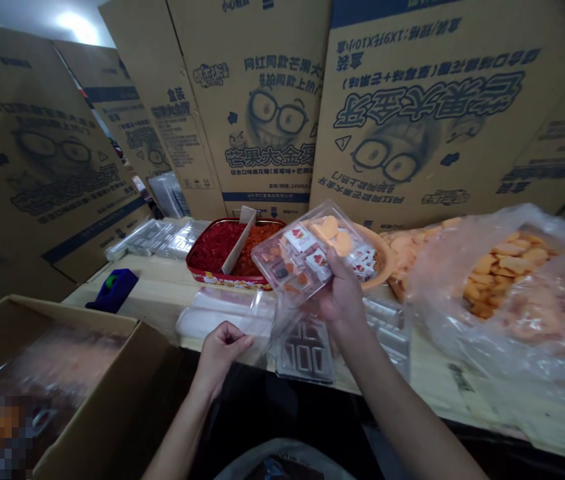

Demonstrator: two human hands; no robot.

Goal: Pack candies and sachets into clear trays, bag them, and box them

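Note:
My right hand (343,293) grips a clear plastic tray (295,257), raised and tilted above the table. Orange round pieces, small white printed packets and small red-orange bits fill its compartments. Lower and to the left, my left hand (223,350) is closed in a pinch on a clear plastic bag (267,327), which stretches up toward the tray's lower edge. How far the bag covers the tray I cannot tell. Beneath lies an unfilled clear compartment tray (305,350). A stack of clear film bags (212,310) rests beside my left hand.
Behind stands a red tin (232,277) of red and orange bits, split by a divider. An orange bowl (385,257) holds packets. At right sits a plastic bag of orange pieces (512,267). A tape dispenser (112,290) and an open carton (137,353) are left; printed cartons (272,180) wall the back.

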